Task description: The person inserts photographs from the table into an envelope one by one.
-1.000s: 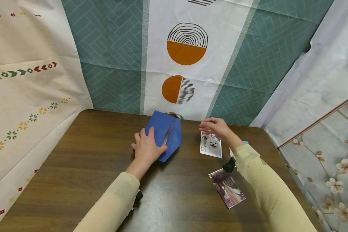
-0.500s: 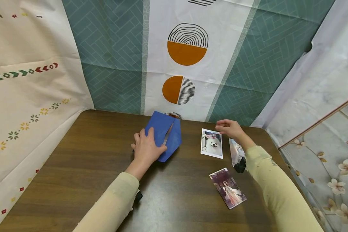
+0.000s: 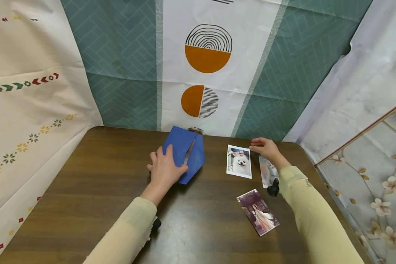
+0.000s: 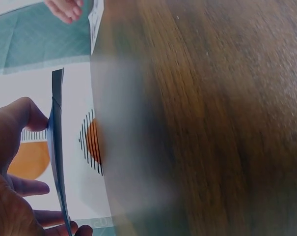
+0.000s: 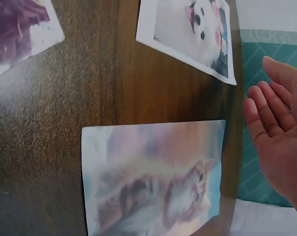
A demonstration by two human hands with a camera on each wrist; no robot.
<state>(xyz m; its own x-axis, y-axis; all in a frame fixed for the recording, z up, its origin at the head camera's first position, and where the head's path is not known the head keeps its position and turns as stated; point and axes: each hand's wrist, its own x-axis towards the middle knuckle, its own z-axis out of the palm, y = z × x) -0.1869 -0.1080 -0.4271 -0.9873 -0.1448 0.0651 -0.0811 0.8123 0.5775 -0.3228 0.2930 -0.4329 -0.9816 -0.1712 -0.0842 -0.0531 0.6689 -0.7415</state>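
My left hand [image 3: 165, 170] grips a blue paper envelope [image 3: 196, 157] by its edges, thumb on one side and fingers on the other. A narrow gap runs between its flaps; what is inside cannot be made out. Seen edge-on in the left wrist view, the envelope [image 4: 57, 137] looks thin and lifted off the table. My right hand [image 3: 265, 148] hovers over the far end of a cat photo [image 3: 267, 174], holding nothing, fingers loosely bent. Left of that hand lies a white-bordered photo of a white dog [image 3: 240, 163]. Nearer me is a purple-toned photo of a figure in a gown [image 3: 258, 212].
All three photos lie face up on the brown wooden table [image 3: 95, 205]. A patterned cloth [image 3: 132, 73] hangs along the table's back edge. A cream cloth [image 3: 36, 110] borders the left side, and a floral sheet [image 3: 382, 176] the right.
My right hand has moved right, from above the dog photo to above the cat photo, with both photos more exposed. The left hand and envelope have stayed put; the head view shifted slightly.
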